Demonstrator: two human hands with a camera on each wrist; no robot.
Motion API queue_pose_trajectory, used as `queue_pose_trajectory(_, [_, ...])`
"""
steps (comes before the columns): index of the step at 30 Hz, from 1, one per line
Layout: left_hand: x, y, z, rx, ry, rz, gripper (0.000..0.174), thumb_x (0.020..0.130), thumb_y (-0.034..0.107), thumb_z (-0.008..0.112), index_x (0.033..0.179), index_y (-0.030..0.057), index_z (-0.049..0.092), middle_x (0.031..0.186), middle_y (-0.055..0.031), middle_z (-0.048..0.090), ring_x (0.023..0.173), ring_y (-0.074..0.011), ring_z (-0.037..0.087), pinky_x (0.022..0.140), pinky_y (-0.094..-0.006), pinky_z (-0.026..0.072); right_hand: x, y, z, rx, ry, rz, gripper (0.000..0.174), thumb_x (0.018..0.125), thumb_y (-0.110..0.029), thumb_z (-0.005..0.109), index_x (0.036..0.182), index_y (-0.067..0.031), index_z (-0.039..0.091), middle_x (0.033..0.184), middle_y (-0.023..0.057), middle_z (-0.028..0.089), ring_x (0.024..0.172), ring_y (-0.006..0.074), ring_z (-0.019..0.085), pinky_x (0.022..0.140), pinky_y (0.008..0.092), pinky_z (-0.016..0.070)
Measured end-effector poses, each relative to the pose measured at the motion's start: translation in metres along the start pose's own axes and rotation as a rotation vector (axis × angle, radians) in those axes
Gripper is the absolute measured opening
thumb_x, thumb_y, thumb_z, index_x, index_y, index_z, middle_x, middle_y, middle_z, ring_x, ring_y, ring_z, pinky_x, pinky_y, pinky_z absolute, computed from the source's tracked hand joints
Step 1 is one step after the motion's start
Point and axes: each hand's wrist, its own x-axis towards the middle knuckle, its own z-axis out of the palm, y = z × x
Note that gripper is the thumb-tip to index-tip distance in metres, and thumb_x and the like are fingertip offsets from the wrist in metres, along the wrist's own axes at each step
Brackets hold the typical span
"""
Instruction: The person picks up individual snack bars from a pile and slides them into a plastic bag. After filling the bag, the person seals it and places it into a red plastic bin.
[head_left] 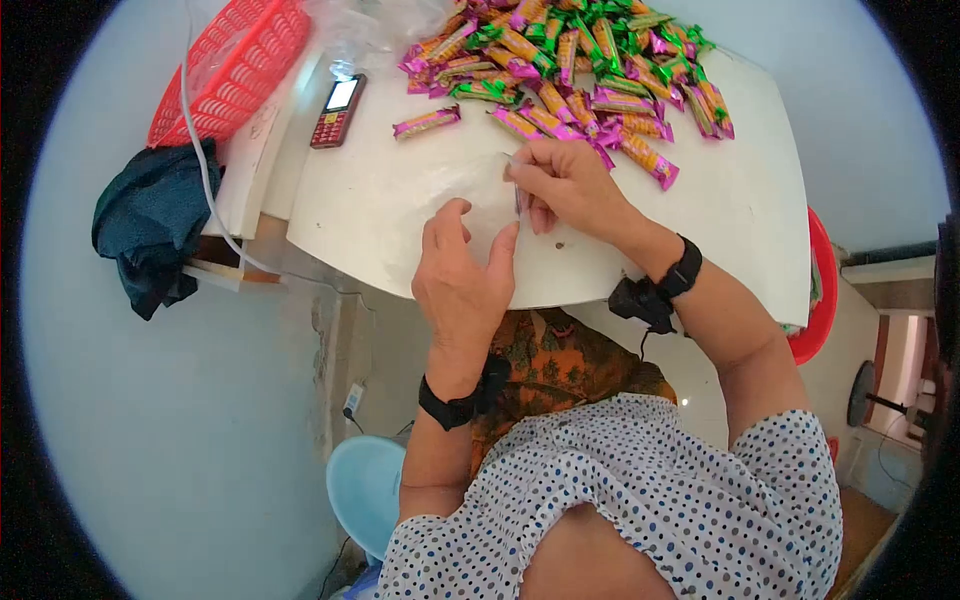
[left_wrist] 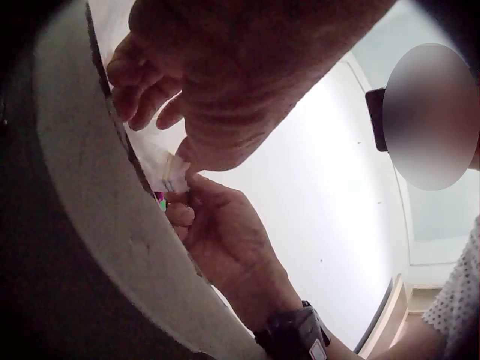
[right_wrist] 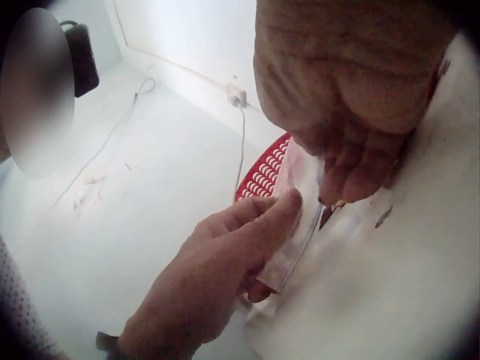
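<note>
Between the two hands lies a clear plastic zip bag (head_left: 478,188), low over the white table; closure lines run along its mouth (left_wrist: 169,178) in the left wrist view. My right hand (head_left: 572,190) pinches the bag's edge between thumb and fingers. On the bag's near side, my left hand (head_left: 465,268) holds the mouth, and in the right wrist view the left thumb (right_wrist: 285,212) presses on the film with fingers curled beneath. Beyond the hands, a heap of small wrapped snack bars (head_left: 568,55) in purple and green covers the table's far part.
A single snack bar (head_left: 427,122) lies left of the heap, near a red mobile phone (head_left: 338,112). At the far left stand a red plastic basket (head_left: 235,75) and a dark cloth (head_left: 155,220). A red tub (head_left: 822,290) is beyond the table's right edge; a blue bucket (head_left: 365,490) stands below.
</note>
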Motion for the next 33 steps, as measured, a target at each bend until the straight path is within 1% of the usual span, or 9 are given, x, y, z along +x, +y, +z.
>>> queue_pose_trajectory(5, [-0.005,0.0,0.002,0.065,-0.067,0.067,0.045,0.076,0.019,0.079,0.113,0.0051,0.058,0.089,-0.0109,0.06,0.077,-0.027,0.06,0.068,-0.039,0.0499,0.002,0.003,-0.002,0.012,-0.01,-0.006,0.023,0.097,-0.02,0.06,0.084,-0.0008,0.062,0.064,0.004,0.062,0.047,0.0099,0.06,0.042,0.0238,0.0469])
queue_pose_trajectory(8, [-0.006,0.0,0.002,0.091,-0.094,0.012,0.041,0.076,0.014,0.077,0.111,0.0053,0.058,0.092,-0.0125,0.06,0.081,-0.0289,0.061,0.07,-0.0395,0.0508,0.002,-0.001,-0.003,-0.017,-0.013,0.026,0.019,0.097,-0.019,0.06,0.088,-0.0023,0.061,0.066,0.0039,0.063,0.049,0.0091,0.06,0.043,0.0228,0.0466])
queue_pose_trajectory(14, [-0.001,0.017,-0.01,0.169,-0.051,0.129,0.037,0.077,0.003,0.068,0.112,0.0045,0.057,0.096,-0.0156,0.059,0.09,-0.0353,0.061,0.073,-0.0415,0.0511,0.002,-0.001,-0.003,-0.034,-0.022,0.05,0.024,0.097,-0.022,0.062,0.084,-0.0027,0.06,0.066,0.0045,0.063,0.048,0.0097,0.06,0.041,0.0235,0.0462])
queue_pose_trajectory(17, [-0.006,0.005,-0.002,0.224,0.039,0.16,0.031,0.079,-0.002,0.064,0.109,0.0042,0.058,0.094,-0.0152,0.06,0.087,-0.0362,0.061,0.072,-0.0418,0.0513,0.003,-0.002,-0.002,-0.033,-0.021,0.06,0.025,0.096,-0.022,0.064,0.082,-0.0029,0.06,0.064,0.0044,0.064,0.046,0.0096,0.06,0.041,0.0235,0.0456])
queue_pose_trajectory(23, [-0.002,-0.009,-0.003,0.102,0.195,0.122,0.013,0.085,-0.001,0.064,0.098,0.0027,0.064,0.087,-0.0125,0.063,0.072,-0.0287,0.063,0.06,-0.037,0.051,0.004,0.0,-0.002,-0.051,-0.067,0.082,0.027,0.091,-0.024,0.071,0.08,-0.0015,0.061,0.063,0.0057,0.064,0.046,0.0115,0.061,0.039,0.0253,0.047])
queue_pose_trajectory(27, [0.003,0.002,-0.02,0.049,0.359,0.028,0.008,0.089,0.003,0.065,0.097,0.0018,0.066,0.087,-0.0113,0.064,0.068,-0.0219,0.062,0.06,-0.0315,0.0501,0.002,0.001,-0.001,-0.1,-0.094,0.049,0.026,0.09,-0.022,0.071,0.078,-0.0013,0.061,0.062,0.0058,0.064,0.045,0.0113,0.061,0.039,0.0256,0.0469])
queue_pose_trajectory(30, [0.0,0.007,-0.021,0.022,0.307,0.093,0.011,0.088,0.003,0.066,0.099,0.0022,0.066,0.084,-0.0103,0.063,0.067,-0.0205,0.061,0.058,-0.0314,0.049,0.002,0.003,0.001,-0.141,-0.077,0.044,0.026,0.09,-0.02,0.07,0.076,-0.0007,0.06,0.061,0.006,0.064,0.045,0.0114,0.061,0.039,0.0261,0.0462])
queue_pose_trajectory(31, [-0.002,0.017,-0.023,0.022,0.214,0.045,0.016,0.087,0.004,0.068,0.102,0.0031,0.065,0.081,-0.0105,0.061,0.064,-0.0209,0.059,0.057,-0.0326,0.048,0.002,0.004,0.001,-0.164,-0.07,0.041,0.027,0.09,-0.02,0.069,0.075,-0.0004,0.059,0.061,0.0061,0.064,0.045,0.0115,0.061,0.039,0.0263,0.046])
queue_pose_trajectory(33, [-0.006,0.008,-0.013,0.056,0.19,0.111,0.018,0.086,0.005,0.069,0.104,0.0035,0.065,0.08,-0.0108,0.059,0.063,-0.0217,0.058,0.056,-0.0341,0.0473,0.003,0.005,0.001,-0.147,-0.074,0.035,0.027,0.09,-0.02,0.069,0.074,-0.0003,0.059,0.061,0.0061,0.063,0.045,0.0116,0.061,0.039,0.0268,0.0454])
